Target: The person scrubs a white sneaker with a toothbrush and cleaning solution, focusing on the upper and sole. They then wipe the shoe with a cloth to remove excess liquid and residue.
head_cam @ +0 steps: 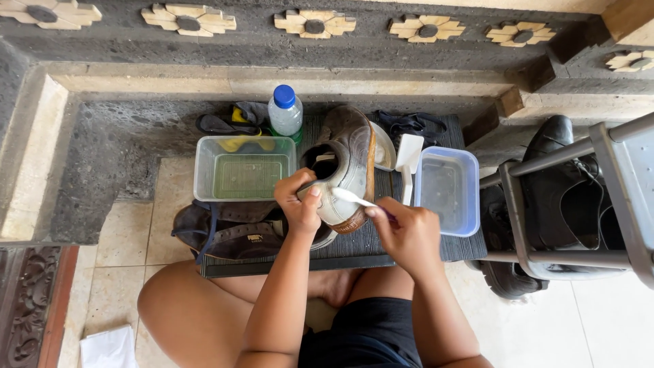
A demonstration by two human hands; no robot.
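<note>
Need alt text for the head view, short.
Seen from above, a seated person's left hand holds a worn grey shoe by its opening while the right hand presses a white toothbrush to its side. Two clear plastic tubs and a blue-capped bottle sit on a dark mat.

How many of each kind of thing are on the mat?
Clear plastic tubs: 2, one greenish, one blue-rimmed
Worn dirty shoes: 2, one held by the left hand, grey-white, one dark brown, lying flat
Blue-capped clear bottle: 1
White toothbrush in the right hand: 1
Total: 6
</note>
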